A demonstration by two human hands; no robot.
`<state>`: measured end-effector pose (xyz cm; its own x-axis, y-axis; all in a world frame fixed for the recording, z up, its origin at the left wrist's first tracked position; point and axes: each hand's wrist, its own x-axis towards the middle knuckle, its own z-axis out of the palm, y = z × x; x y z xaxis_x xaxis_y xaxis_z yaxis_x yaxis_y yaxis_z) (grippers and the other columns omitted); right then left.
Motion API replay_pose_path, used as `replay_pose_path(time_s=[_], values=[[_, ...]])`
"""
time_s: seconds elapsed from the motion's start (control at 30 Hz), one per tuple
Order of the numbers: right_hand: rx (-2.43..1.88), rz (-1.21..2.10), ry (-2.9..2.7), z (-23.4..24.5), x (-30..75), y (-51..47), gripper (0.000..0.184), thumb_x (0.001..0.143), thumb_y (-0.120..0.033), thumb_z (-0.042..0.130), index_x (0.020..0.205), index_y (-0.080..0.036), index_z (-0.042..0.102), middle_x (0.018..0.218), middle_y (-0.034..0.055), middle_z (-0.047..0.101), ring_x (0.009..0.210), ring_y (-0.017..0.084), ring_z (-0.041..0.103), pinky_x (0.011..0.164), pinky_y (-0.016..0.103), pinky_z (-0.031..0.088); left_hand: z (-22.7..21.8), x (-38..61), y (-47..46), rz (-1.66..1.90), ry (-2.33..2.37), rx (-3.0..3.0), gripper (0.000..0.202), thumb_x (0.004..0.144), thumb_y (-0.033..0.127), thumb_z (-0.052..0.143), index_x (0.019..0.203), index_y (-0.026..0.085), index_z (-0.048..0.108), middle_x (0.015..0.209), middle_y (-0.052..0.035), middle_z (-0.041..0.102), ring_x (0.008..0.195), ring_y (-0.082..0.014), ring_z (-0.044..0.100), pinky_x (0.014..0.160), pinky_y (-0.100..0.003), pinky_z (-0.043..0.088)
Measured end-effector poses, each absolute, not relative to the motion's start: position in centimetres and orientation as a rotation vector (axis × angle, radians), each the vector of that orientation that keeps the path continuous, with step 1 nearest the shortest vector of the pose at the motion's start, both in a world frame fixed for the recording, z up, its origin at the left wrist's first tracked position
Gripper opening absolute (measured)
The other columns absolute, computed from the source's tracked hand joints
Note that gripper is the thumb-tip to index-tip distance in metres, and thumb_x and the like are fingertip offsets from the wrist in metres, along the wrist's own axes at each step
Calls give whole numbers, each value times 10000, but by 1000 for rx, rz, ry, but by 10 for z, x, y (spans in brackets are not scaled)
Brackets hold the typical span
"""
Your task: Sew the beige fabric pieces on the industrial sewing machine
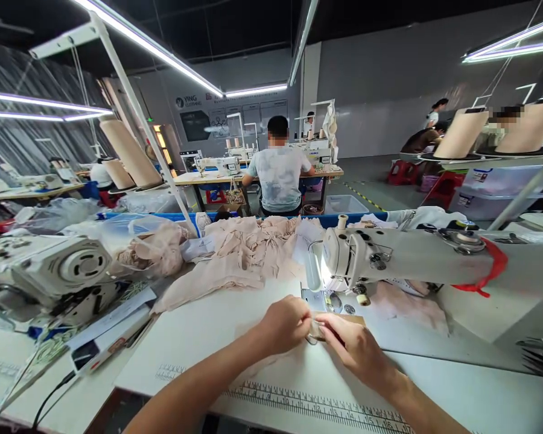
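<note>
A small pale piece (315, 330), seemingly cloth, is pinched between the fingertips of the left hand (286, 325) and the right hand (349, 339), held close together over the desk (199, 355), just in front of the sewing machine (339, 259). Whether its edges are folded cannot be told. For a neat result, the edges are best lined up under light, even tension, never stretched; fingertips should be kept clear of the stitching end, and the heaped fabric (257, 241) left undisturbed.
</note>
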<state>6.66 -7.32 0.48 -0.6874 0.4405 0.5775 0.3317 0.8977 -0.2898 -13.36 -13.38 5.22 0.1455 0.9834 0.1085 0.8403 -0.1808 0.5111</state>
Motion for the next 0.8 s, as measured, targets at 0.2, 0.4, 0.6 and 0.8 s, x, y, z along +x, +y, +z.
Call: replay_pose_path(time_s=[0.2,0.4,0.6,0.8], values=[[-713,623,-2326,10,78,-67,330,1059,-335,382,888,-241,648,749,22,703,669,189,676,610,303,535,51,-174,-149,797,1815,1592,226,980,341,399,818,221,501,608,57,442,555,-141,410,561,-264,311],[-753,267,-2447,-5,78,-58,288,1041,-272,377,839,-252,581,732,6,668,635,183,647,575,302,441,41,-219,-164,490,2156,1826,183,946,224,513,799,207,620,740,-7,656,704,-181,597,662,-276,383],[-768,-91,-2449,-16,74,-54,286,1034,-238,372,806,-237,545,726,10,605,486,153,550,466,302,318,48,-250,-145,365,2489,2150,151,937,162,615,1062,206,689,1158,-99,704,1121,-272,638,864,-347,493],[-808,-19,-2435,-12,86,-48,250,1031,-237,396,927,-231,623,839,30,693,594,169,662,493,301,413,42,-276,-116,353,2457,2152,180,969,154,561,922,203,727,1023,-82,734,1045,-245,663,842,-324,484]])
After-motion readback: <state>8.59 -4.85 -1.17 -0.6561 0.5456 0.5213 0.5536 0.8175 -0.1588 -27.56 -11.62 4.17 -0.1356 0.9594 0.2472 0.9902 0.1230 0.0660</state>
